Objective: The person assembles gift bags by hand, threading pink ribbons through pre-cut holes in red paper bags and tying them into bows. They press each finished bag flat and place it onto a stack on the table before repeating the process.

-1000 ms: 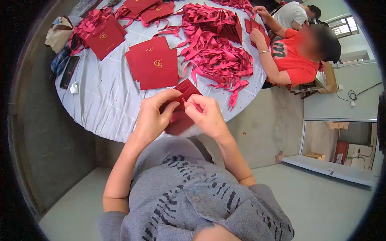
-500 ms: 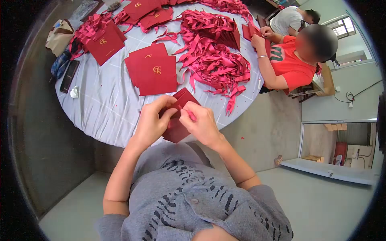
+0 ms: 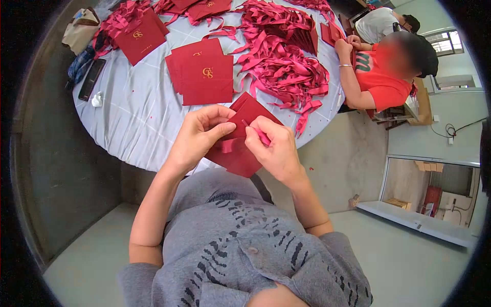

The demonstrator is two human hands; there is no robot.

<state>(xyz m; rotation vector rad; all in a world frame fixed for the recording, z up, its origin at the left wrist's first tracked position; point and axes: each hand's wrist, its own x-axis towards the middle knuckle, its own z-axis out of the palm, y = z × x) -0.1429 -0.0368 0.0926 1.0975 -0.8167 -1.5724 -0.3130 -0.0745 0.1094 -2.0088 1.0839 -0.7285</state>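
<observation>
In front of my body, at the near edge of the table, is a dark red paper bag (image 3: 250,110). My left hand (image 3: 202,130) grips its left side between thumb and fingers. A pink ribbon (image 3: 263,137) is pinched in my right hand (image 3: 273,148), whose fingertips touch the bag's face. Part of the ribbon lies across the bag's lower half. Just beyond my hands lies a stack of flat red bags (image 3: 207,77) with gold lettering. To its right is a large heap of pink ribbons (image 3: 286,77).
A white cloth covers the round table (image 3: 123,138). At its left edge are a black phone (image 3: 92,80), a crumpled tissue (image 3: 97,99) and a beige bag (image 3: 81,30). Another red bag (image 3: 140,38) lies behind. A co-worker in red (image 3: 381,77) sits at the right, another person (image 3: 378,24) beyond.
The bag in my hands appears wider and more spread out. My right hand has moved slightly right and drawn away from my left hand. The view has shifted a little, moving the table items up and right.
</observation>
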